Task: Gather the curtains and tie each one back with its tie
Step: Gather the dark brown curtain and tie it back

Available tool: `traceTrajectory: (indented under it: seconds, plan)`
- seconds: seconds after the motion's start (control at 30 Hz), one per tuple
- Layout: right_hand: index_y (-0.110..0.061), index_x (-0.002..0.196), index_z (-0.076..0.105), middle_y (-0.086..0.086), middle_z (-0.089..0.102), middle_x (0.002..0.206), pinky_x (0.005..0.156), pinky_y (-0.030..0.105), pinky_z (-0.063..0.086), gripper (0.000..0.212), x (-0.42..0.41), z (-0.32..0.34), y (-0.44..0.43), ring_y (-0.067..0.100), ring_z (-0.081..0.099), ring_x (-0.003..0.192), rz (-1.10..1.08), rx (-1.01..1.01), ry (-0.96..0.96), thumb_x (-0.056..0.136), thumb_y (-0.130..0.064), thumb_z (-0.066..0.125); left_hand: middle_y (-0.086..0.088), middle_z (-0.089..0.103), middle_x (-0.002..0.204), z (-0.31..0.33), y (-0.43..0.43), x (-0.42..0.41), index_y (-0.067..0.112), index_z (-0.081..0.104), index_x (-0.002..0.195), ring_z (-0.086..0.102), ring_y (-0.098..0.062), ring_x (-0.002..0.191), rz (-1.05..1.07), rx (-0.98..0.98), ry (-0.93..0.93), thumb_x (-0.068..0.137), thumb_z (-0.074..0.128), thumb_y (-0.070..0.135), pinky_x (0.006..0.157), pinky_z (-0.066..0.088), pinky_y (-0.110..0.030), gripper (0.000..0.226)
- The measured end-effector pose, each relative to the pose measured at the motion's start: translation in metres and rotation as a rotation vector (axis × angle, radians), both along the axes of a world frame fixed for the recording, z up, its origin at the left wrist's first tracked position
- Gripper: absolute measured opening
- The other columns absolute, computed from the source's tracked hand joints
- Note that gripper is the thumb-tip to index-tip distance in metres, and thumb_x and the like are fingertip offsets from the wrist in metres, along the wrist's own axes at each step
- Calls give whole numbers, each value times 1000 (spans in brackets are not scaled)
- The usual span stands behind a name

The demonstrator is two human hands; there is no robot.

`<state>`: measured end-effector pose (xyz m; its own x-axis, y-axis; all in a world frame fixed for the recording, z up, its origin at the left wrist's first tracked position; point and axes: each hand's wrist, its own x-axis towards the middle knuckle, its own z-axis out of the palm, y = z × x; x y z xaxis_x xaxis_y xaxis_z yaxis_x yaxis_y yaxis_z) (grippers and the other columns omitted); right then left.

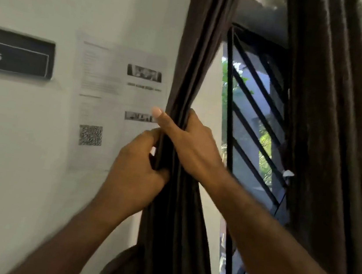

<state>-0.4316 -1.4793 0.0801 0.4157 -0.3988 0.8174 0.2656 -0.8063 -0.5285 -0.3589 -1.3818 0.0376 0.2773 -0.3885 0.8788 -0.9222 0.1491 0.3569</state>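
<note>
Beside a smooth pale wall, left hand and right hand clench fingers round pleated brown curtain.

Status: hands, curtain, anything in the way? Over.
Left hand and right hand both gripping gathered left curtain. Not yet tied back. Right curtain hangs loose. Nothing in the way.

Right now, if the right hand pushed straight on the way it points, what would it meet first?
The right hand grips the gathered curtain; beyond it, probably the printed notice on the wall, though depth is unclear.
</note>
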Motion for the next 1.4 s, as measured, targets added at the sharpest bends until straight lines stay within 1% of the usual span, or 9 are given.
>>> traceTrajectory:
  seconds: [0.3,0.4,0.5,0.57,0.67,0.77,0.97,1.1,1.4]
  plan:
    - [-14,121,64,-3,69,104,70,16,54,32,-18,-32,-37,13,66,89,-111,47,81,90,-16,61,31,54,106,-34,-20,5,38,35,143,54,26,88,-232,422,91,75,83,11,68,48,-1,86]
    - [-11,117,64,4,72,105,83,39,60,31,-28,-55,-54,20,69,93,-99,117,97,87,-8,58,30,56,101,-64,-28,7,40,32,140,57,25,85,-255,503,152,76,84,18,67,48,-2,85]
    - [-19,133,51,0,69,107,84,42,62,52,-39,-86,-68,16,71,95,-10,156,105,86,4,57,30,54,103,-101,-33,10,40,31,139,61,10,94,-246,643,175,77,82,19,77,53,-7,83]
    - [-25,151,27,-19,59,118,86,20,57,80,-47,-110,-72,-9,64,104,50,116,94,87,11,57,28,57,112,-123,-37,12,34,34,143,61,2,106,-256,670,216,84,77,20,90,53,-13,74]
    - [-33,156,-4,-49,18,141,100,-5,28,103,-56,-152,-73,-35,23,126,53,-53,66,88,12,60,17,65,123,-139,-43,17,31,45,141,62,2,113,-339,588,352,94,63,24,101,51,-25,51]
    - [-35,154,-3,-48,2,152,113,2,16,107,-69,-191,-77,-18,6,145,89,-166,143,85,13,63,14,67,126,-140,-47,14,29,52,136,61,-1,117,-424,538,478,99,52,25,103,50,-26,36]
    - [-58,147,-18,-35,3,153,104,30,51,126,-74,-218,-74,1,35,142,41,-250,389,77,-23,82,10,73,116,-135,-55,-1,30,63,129,68,-9,110,-496,555,599,104,41,25,92,52,-25,33]
    - [-54,151,4,-47,20,146,105,6,32,105,-68,-222,-72,-19,28,137,73,-182,198,82,-26,78,3,74,116,-132,-54,-5,20,65,128,68,-14,111,-507,539,571,103,44,12,96,53,-27,33]
    - [-58,114,50,-28,58,107,86,16,50,42,-72,-227,-67,-1,61,101,90,-162,-59,85,-30,65,-5,78,89,-124,-41,-16,12,73,113,74,-24,79,-448,400,455,95,58,13,77,60,-32,23]
